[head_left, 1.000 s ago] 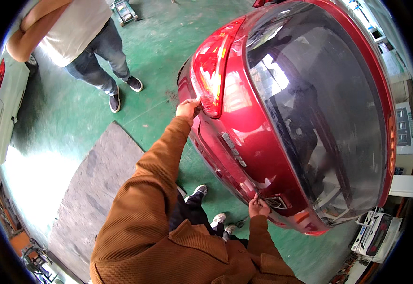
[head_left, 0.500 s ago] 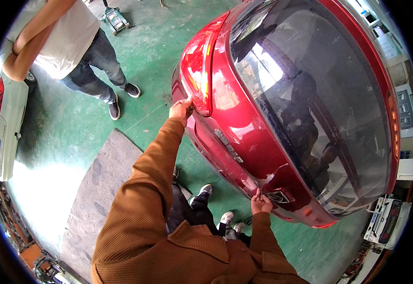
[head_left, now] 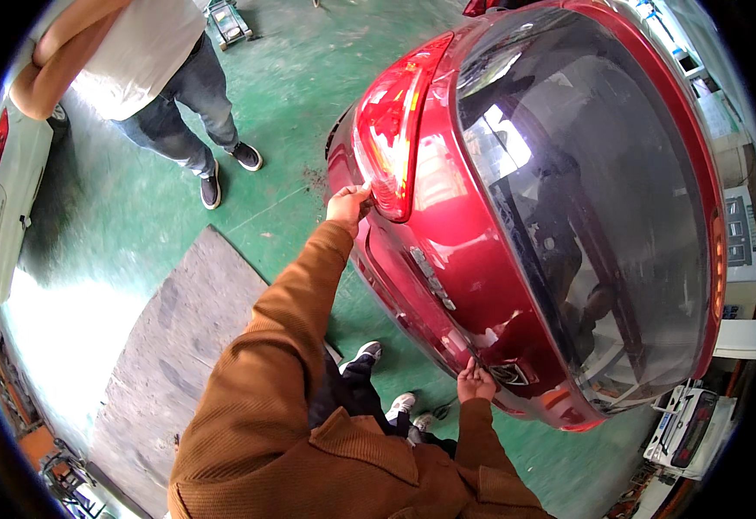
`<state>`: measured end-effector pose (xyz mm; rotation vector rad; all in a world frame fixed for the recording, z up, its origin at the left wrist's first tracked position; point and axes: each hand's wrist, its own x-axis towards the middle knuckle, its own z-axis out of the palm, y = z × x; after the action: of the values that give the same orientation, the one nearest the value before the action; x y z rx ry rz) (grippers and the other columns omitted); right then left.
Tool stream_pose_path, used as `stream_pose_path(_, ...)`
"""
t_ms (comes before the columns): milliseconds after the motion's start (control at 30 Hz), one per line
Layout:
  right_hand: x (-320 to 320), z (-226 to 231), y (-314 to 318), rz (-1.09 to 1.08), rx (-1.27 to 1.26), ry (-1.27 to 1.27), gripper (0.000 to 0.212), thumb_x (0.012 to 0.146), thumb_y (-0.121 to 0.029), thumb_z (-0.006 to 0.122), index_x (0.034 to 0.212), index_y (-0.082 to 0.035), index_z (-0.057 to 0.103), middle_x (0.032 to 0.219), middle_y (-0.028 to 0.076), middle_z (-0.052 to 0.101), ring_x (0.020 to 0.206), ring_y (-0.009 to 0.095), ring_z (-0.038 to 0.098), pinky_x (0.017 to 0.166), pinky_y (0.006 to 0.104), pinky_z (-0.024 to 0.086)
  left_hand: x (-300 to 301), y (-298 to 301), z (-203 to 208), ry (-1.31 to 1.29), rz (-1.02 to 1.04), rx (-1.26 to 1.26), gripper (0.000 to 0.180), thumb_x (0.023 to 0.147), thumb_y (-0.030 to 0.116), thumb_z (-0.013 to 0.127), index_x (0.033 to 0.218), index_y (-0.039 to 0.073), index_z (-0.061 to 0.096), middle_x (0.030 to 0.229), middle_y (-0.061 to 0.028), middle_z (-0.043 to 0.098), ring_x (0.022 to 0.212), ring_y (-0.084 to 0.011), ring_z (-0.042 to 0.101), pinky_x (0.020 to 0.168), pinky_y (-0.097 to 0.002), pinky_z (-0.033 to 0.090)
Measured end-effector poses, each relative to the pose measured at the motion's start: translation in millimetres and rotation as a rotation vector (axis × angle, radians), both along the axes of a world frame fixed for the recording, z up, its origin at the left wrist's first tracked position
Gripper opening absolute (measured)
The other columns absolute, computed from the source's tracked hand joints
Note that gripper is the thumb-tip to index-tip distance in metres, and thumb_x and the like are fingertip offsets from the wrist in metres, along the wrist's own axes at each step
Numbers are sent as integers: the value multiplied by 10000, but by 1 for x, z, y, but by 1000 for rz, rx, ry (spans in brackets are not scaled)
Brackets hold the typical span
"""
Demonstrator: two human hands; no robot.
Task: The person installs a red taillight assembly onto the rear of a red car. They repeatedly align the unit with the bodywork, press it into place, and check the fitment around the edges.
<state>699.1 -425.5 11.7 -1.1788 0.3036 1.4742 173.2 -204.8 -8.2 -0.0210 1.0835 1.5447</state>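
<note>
The rear of a red car (head_left: 464, 268) is in front of me, with a red tail light (head_left: 388, 130) on its left and a large dark rear window (head_left: 594, 216). Against the body, right by the lower end of that light, is my left hand (head_left: 349, 208); its fingers are pressed together, and what they grip, if anything, is hidden. My right hand (head_left: 476, 383) is at the tailgate's lower edge beside the badge (head_left: 511, 374). Its index finger touches the red panel while the other fingers curl in, their tips hidden. Brown sleeves cover both arms.
Someone in a white shirt and jeans (head_left: 174, 108) stands at the far left with folded arms. A grey mat (head_left: 187, 337) lies on the green floor. White cars (head_left: 14, 208) are at the left and lower right. A floor jack (head_left: 227, 24) stands behind the person.
My view has shifted, so the red car's tail light sits farther right in the picture. Both hands remain at nearly the same places on the car.
</note>
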Motion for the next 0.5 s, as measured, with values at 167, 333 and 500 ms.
stream_pose_path(167,-3,2,-2,42,-22,-57,124,933,-63,568,989,-20,670,1091,74,740,1083,243,720,774,397,563,-3,-1,1,-5,-25,14,205,954,259,783,981,120,635,870,3,703,781,-150,673,733,-293,500)
stream_pose_path(333,-3,3,-6,71,-30,-100,72,913,-58,596,924,-40,665,918,71,734,910,206,725,774,373,548,-7,0,0,-48,-38,17,149,955,181,774,973,105,648,910,-19,725,800,-159,683,780,-306,543)
stream_pose_path(500,-4,6,-3,69,-76,-131,62,902,-54,617,900,-48,679,869,58,733,782,177,678,739,345,514,-10,-1,3,-65,-57,44,142,952,149,769,982,72,653,918,-33,725,809,-156,685,781,-311,548)
